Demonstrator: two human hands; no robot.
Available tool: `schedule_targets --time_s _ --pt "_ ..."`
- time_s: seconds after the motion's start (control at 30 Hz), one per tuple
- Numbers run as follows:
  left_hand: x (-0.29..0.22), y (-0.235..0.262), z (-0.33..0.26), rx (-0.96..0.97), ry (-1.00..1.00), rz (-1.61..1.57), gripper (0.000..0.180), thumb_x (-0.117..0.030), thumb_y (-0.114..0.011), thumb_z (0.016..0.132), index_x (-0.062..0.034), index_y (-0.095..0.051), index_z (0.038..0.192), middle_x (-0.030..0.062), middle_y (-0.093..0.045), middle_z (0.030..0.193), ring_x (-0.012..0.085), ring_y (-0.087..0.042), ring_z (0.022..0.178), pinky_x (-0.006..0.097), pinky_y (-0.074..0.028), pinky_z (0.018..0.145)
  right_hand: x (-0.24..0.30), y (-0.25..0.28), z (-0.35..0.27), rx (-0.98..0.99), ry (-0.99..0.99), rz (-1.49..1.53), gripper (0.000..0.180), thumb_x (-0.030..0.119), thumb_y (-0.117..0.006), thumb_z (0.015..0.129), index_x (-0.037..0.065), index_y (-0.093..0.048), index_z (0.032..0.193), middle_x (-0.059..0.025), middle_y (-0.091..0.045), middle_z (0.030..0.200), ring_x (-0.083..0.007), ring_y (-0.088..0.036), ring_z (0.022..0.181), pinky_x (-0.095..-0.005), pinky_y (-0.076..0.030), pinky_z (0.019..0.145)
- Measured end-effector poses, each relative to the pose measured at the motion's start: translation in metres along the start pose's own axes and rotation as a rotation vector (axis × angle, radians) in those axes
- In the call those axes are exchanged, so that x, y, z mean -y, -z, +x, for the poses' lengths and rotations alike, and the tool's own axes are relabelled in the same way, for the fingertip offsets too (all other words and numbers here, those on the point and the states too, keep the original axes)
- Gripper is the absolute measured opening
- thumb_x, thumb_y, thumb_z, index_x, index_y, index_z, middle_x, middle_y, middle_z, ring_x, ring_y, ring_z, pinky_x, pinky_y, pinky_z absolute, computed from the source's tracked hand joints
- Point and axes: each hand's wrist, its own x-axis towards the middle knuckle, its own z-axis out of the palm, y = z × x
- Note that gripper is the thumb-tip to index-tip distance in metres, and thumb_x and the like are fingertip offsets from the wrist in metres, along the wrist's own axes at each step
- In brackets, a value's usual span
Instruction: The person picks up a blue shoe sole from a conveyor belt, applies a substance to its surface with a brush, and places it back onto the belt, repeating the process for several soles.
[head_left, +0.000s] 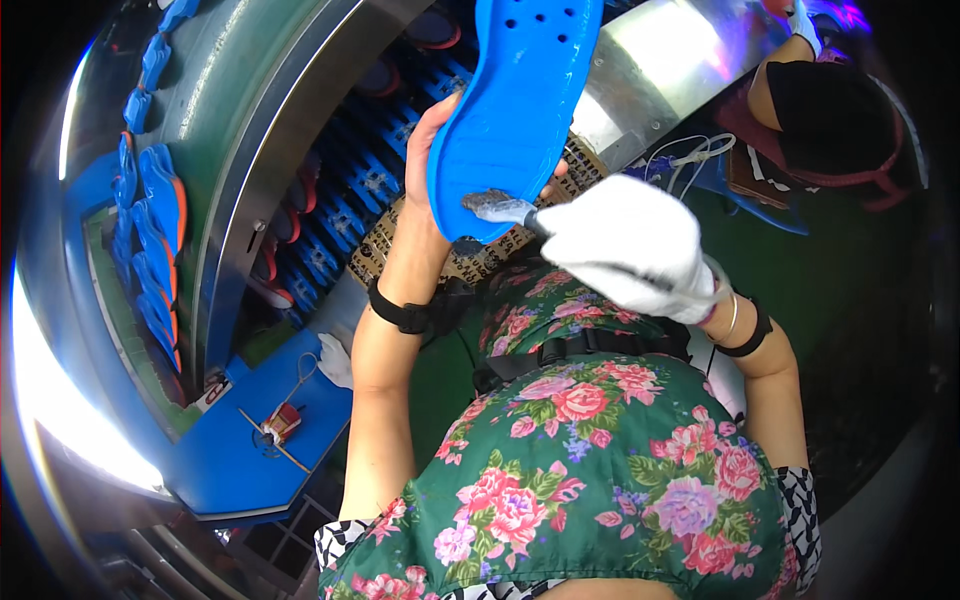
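A blue shoe sole (500,130) is held up in front of me, its shallow inner face toward me and several small holes near its far end. My bare left hand (425,155) grips it from behind, thumb along the left rim and fingertips showing past the right edge. My right hand (635,240), in a white glove, is closed round the dark handle of a brush (503,208). The brush's dark, wet-looking bristles touch the sole's near end. Parts of the sole look shiny and wet.
At left runs a green conveyor belt (225,75) with a metal edge, carrying blue soles with orange rims (160,200). More soles stand in rows beneath it. A blue table (230,450) holds a small red-and-white object. Another person (830,115) works at upper right.
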Motion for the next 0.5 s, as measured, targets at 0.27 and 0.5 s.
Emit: schedule_targets --time_s 0.27,0.5 --pt "-0.003 0.004 -0.002 0.0 0.095 -0.015 0.078 -0.05 -0.049 0.099 0.0055 -0.036 0.153 0.0358 -0.051 0.141 0.0584 -0.059 0.117 0.059 -0.058 0.091 0.002 -0.001 -0.004 0.004 -0.147 0.36 0.014 0.005 -0.083 0.077 0.007 -0.079 0.091 -0.0109 -0.077 0.095 -0.0226 -0.072 0.081 -0.0351 -0.058 0.072" --pt "-0.009 0.008 0.0 -0.045 0.172 0.023 0.086 -0.055 -0.052 0.095 0.003 -0.032 0.156 0.0365 -0.049 0.142 0.0562 -0.06 0.115 0.058 -0.056 0.093 0.001 -0.006 -0.009 0.105 0.076 0.017 0.026 0.001 -0.084 0.073 0.009 -0.078 0.097 -0.0121 -0.077 0.103 -0.0267 -0.073 0.082 -0.0352 -0.058 0.07"
